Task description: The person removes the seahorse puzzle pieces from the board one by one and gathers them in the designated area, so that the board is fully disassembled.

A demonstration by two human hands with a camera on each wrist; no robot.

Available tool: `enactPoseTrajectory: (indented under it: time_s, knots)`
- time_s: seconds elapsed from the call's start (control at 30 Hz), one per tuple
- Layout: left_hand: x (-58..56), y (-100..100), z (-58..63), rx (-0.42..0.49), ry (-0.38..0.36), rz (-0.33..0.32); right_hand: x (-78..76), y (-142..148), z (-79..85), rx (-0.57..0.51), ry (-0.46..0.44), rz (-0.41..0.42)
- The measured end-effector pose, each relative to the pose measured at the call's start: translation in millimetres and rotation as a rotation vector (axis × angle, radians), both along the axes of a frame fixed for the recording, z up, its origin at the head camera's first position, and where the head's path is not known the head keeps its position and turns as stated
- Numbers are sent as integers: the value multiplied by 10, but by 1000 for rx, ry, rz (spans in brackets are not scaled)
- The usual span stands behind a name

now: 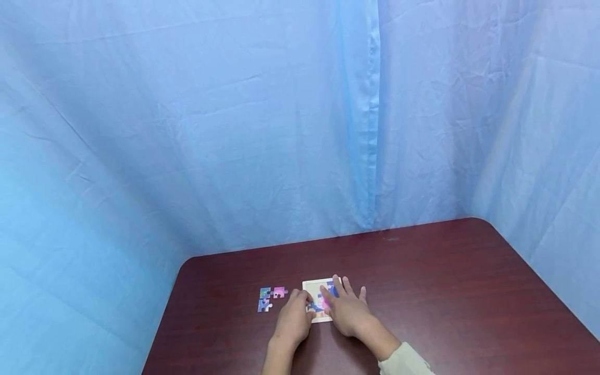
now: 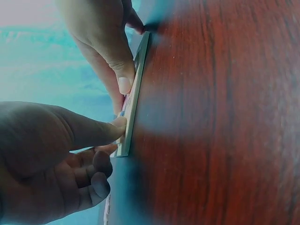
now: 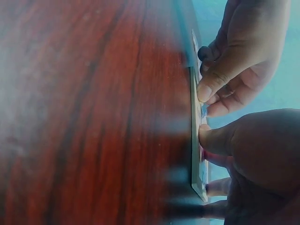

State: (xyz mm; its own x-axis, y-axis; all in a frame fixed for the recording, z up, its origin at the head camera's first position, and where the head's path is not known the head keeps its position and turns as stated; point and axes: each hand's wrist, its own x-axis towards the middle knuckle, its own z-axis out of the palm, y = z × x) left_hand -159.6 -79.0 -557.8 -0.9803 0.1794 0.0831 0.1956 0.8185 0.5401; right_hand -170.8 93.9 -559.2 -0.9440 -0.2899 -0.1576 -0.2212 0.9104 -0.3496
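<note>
A white-rimmed puzzle frame (image 1: 321, 321) lies on the table, partly filled with colourful pieces and partly bare at its upper left. My left hand (image 1: 294, 315) is over the frame's left side, thumb and index finger pinching a blue puzzle piece (image 3: 204, 110) low down in it; the other fingers curl in beside the edge. My right hand (image 1: 349, 311) rests spread on the frame's right part, its fingers nearly straight and reaching past the far right corner. In the left wrist view the right thumb (image 2: 124, 85) presses on the pieces. Both hands hide much of the picture.
Left of the frame lie several loose puzzle pieces: a pink one (image 1: 279, 292), a blue-green one (image 1: 265, 292) and a blue-purple one (image 1: 263, 305). The dark red wooden table (image 1: 431, 281) has rounded far corners. Blue curtains (image 1: 234, 130) hang around it.
</note>
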Motion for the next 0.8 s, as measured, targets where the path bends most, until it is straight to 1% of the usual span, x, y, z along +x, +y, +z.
enactPoseTrajectory:
  time_s: [0.2, 0.47, 0.63, 0.8]
  knots:
    - [-4, -8, 8, 0, 7, 1, 4, -4, 6, 12, 4, 4]
    - [-2, 0, -17, 2, 13, 25, 2, -1, 10, 11, -9, 0]
    - [16, -7, 15, 17, 19, 24, 8, -7, 20, 4, -14, 0]
    - [39, -34, 55, 30, 24, 10, 9, -3, 36, 1, -19, 2]
